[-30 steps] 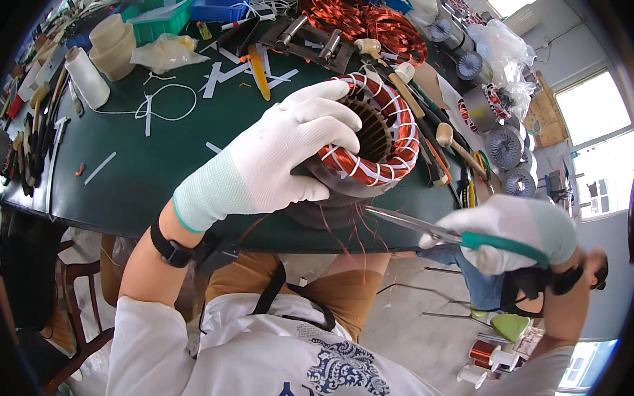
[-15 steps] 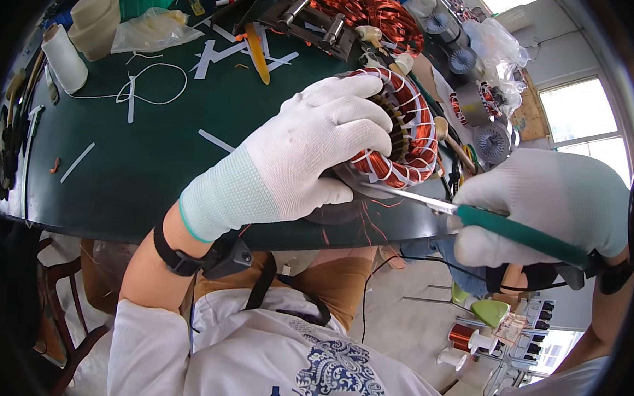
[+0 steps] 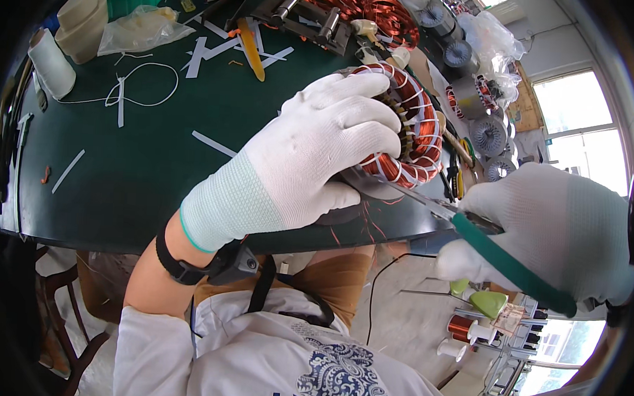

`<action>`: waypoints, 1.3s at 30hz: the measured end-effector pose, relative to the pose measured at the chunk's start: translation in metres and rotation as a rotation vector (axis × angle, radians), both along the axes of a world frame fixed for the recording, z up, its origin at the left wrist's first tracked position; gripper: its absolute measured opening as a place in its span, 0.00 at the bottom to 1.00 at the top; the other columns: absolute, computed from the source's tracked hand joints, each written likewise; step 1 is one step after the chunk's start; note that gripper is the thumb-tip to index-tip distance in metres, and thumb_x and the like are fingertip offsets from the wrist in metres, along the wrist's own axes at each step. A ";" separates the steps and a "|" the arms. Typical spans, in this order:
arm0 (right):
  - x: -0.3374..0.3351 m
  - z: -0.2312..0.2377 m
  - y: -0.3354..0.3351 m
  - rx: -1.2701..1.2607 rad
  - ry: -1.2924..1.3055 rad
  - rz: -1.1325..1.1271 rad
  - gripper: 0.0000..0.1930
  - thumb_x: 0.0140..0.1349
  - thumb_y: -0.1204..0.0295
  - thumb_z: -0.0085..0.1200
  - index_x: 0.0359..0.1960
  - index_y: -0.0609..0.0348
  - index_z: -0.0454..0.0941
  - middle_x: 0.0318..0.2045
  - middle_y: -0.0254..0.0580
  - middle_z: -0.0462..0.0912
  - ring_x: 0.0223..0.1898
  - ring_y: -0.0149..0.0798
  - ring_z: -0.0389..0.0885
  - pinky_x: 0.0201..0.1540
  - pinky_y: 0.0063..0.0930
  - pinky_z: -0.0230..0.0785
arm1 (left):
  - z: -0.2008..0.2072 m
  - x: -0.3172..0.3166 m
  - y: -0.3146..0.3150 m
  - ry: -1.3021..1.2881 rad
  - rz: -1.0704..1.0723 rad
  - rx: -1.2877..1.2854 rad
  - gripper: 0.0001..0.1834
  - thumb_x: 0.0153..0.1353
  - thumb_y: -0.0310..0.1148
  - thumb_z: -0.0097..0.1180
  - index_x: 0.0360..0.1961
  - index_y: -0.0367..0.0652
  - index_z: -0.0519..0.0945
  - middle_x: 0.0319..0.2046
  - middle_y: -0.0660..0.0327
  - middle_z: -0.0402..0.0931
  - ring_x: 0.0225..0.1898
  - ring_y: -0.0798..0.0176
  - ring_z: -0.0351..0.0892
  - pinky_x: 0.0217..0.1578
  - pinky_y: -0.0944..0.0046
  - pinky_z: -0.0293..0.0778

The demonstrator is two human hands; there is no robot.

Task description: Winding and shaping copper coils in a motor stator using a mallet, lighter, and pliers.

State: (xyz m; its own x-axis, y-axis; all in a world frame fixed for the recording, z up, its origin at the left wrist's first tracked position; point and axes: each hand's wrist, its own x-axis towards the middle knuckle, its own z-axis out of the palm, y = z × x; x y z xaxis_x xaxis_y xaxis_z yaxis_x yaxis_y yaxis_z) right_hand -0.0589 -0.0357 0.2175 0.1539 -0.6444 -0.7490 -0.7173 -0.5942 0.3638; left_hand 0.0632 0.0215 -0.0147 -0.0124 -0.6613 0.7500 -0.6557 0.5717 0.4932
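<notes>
My left hand (image 3: 327, 138), in a white glove with a pale green cuff, grips a motor stator (image 3: 427, 143). Its copper windings are bound with white cord, and the fingers lie over the near rim and into the bore. My right hand (image 3: 542, 229), gloved alike, is closed on green-handled shears (image 3: 502, 259). Their slim metal blades reach toward the lower edge of the stator; the tips are partly hidden, so I cannot tell whether they touch it. Fine red wire ends (image 3: 367, 218) hang below the windings.
On the dark green table (image 3: 141, 183) lie white strips (image 3: 213, 144), a yellow wedge-shaped tool (image 3: 251, 50) and a cord spool (image 3: 52, 66). A bundle of copper coils (image 3: 360, 12) sits at the back. Grey motor housings (image 3: 489, 135) stand at the right.
The right hand has shifted slightly, and the shears' handles now slope more steeply down to the right. My left hand keeps its hold on the stator. The whole view has shifted a little.
</notes>
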 end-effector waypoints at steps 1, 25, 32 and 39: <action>0.003 -0.001 0.002 -0.018 0.022 -0.041 0.34 0.57 0.39 0.64 0.41 0.65 0.85 0.26 0.55 0.85 0.31 0.53 0.88 0.39 0.43 0.77 | 0.000 0.000 -0.001 0.001 -0.009 -0.001 0.36 0.34 0.19 0.77 0.51 0.48 0.81 0.58 0.58 0.78 0.74 0.40 0.64 0.69 0.43 0.65; -0.127 -0.024 -0.049 0.281 -0.322 0.343 0.15 0.72 0.62 0.55 0.56 0.46 0.84 0.31 0.51 0.85 0.29 0.51 0.85 0.35 0.43 0.75 | 0.008 -0.007 0.014 -0.040 0.187 0.131 0.48 0.30 0.25 0.80 0.60 0.52 0.79 0.71 0.54 0.67 0.74 0.40 0.62 0.72 0.46 0.64; -0.098 -0.026 -0.060 0.201 -0.341 0.381 0.24 0.61 0.58 0.62 0.57 0.55 0.82 0.27 0.52 0.83 0.30 0.56 0.84 0.35 0.41 0.75 | 0.006 -0.029 0.018 -0.078 0.338 0.159 0.44 0.31 0.27 0.81 0.57 0.55 0.79 0.71 0.55 0.67 0.73 0.38 0.62 0.71 0.44 0.64; -0.087 -0.028 -0.060 0.189 -0.313 0.321 0.21 0.62 0.66 0.60 0.58 0.54 0.82 0.29 0.52 0.84 0.30 0.56 0.83 0.36 0.40 0.76 | 0.002 -0.025 0.017 -0.062 0.328 0.149 0.44 0.31 0.28 0.82 0.57 0.57 0.79 0.71 0.56 0.67 0.73 0.38 0.62 0.71 0.42 0.64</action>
